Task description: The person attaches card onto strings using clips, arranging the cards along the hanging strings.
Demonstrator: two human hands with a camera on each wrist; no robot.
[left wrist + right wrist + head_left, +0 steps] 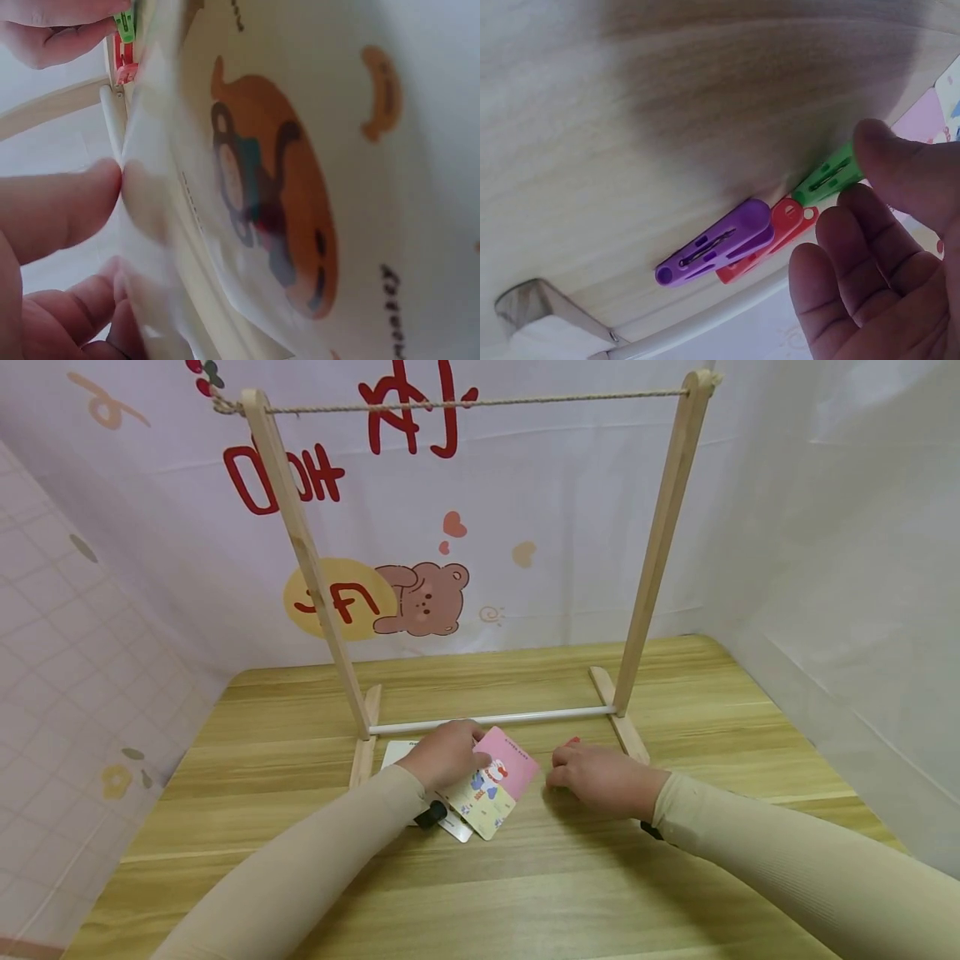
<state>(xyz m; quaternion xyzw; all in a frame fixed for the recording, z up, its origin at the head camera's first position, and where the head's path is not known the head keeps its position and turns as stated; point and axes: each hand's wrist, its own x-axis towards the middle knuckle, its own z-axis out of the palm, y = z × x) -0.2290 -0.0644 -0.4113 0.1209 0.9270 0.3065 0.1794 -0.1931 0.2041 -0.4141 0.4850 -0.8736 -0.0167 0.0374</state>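
My left hand (442, 756) pinches a pink and yellow card (495, 789) by its edge, tilted over the table. Close up in the left wrist view, a pale card face (360, 195) shows a monkey drawing, with thumb and finger at its edge. Other whitish cards (455, 828) lie under that hand, partly hidden. To the right, the thumb and forefinger of my right hand (600, 779) pinch the end of a green clothespin (829, 176). Beside it on the table are a red clothespin (784, 225) and a purple clothespin (716, 244).
Behind the hands stands a wooden frame (656, 552) with a rope (480, 403) strung across its top. A white bar (540, 717) joins its feet low over the wooden table (487, 902). A printed curtain (570, 510) hangs at the back.
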